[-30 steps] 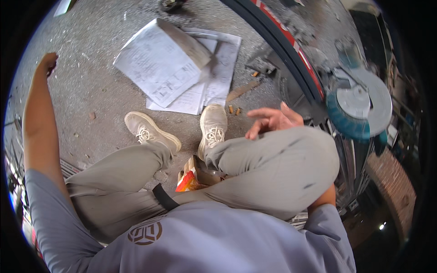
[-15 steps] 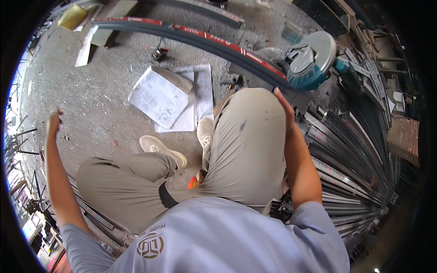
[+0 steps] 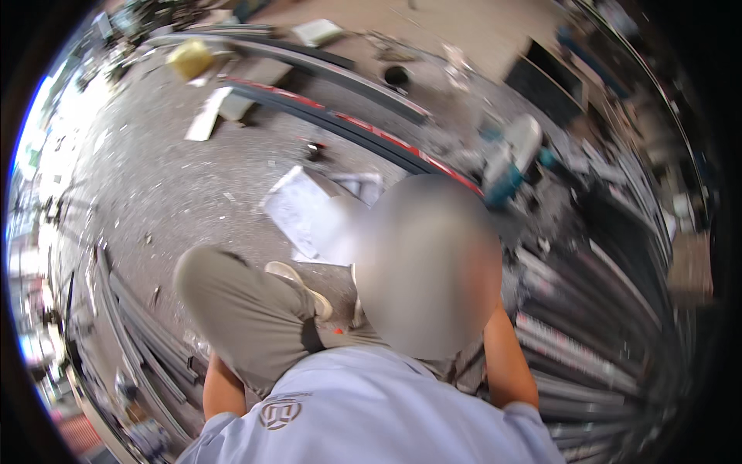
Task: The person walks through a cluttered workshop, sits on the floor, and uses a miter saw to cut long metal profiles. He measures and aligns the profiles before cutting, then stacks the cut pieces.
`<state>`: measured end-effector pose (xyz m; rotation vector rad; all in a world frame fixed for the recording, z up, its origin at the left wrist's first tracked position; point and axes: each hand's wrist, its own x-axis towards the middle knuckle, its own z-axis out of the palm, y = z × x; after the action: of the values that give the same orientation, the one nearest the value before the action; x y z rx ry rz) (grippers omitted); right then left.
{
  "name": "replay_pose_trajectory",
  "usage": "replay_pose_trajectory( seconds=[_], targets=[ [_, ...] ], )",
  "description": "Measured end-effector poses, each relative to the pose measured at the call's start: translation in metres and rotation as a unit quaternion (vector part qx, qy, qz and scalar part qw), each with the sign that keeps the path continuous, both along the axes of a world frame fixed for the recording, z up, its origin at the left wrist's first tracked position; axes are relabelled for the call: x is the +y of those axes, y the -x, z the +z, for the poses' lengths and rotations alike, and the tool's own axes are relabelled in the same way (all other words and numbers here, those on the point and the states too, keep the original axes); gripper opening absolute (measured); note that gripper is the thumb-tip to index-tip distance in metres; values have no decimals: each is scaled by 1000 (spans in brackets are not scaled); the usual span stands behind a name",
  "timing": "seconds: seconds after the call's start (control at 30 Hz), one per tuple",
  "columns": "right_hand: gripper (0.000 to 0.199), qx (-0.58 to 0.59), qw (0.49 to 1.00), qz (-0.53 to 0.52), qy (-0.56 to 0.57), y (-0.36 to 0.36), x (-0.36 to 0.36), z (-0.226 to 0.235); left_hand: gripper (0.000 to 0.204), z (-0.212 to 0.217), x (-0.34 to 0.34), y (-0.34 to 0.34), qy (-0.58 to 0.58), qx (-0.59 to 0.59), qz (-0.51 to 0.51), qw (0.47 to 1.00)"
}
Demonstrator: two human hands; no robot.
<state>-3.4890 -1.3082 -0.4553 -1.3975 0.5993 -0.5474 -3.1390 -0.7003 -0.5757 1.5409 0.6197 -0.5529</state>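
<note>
My right hand point(image 3: 483, 267) is at the outer side of my raised right knee, blurred so that its fingers cannot be made out. My left forearm point(image 3: 222, 387) goes down behind my left thigh, which hides the hand. Ahead of my knees lie printed paper sheets point(image 3: 309, 220), partly covered by the right knee. Beyond them a long dark profile bar point(image 3: 309, 108) with a red-and-white strip runs across toward a teal cut-off saw point(image 3: 506, 166). A small dark object point(image 3: 313, 149) sits on the floor between sheets and bar.
Many long metal profiles point(image 3: 572, 348) fan out on my right; others point(image 3: 143, 340) lie at my left. A yellow block point(image 3: 189, 59), a pale board point(image 3: 207, 114), a dark round container point(image 3: 396, 76) and a dark open box point(image 3: 545, 77) stand farther off. Debris litters the grey floor.
My left arm has come in from its outstretched place to beside my left thigh, its hand now out of sight. My view has tilted up and shifted, with blur; the right hand stays by the knee.
</note>
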Motion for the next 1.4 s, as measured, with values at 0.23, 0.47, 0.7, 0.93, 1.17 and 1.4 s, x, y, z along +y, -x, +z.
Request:
replay_pose_trajectory(
  seconds=[0.23,0.47,0.7,0.93,1.17,1.4],
  targets=[
    [61,27,993,57,101,-20,-11,28,81,188,-77,-49,349,-130,-167,913],
    [59,41,847,299,438,-94,-53,92,47,257,-183,-74,-114,-179,-557,803],
    [68,-65,719,491,487,-177,-83,82,39,237,-254,-127,-117,-160,-698,688],
    [64,25,707,523,474,-140,-97,80,35,244,-206,-97,-160,-61,-735,656],
    [73,6,712,503,491,-127,-87,75,32,248,-182,-59,-224,-120,-757,602],
    [64,-27,734,428,526,-101,-63,93,42,221,-188,-58,-286,-143,-699,639]
  ],
)
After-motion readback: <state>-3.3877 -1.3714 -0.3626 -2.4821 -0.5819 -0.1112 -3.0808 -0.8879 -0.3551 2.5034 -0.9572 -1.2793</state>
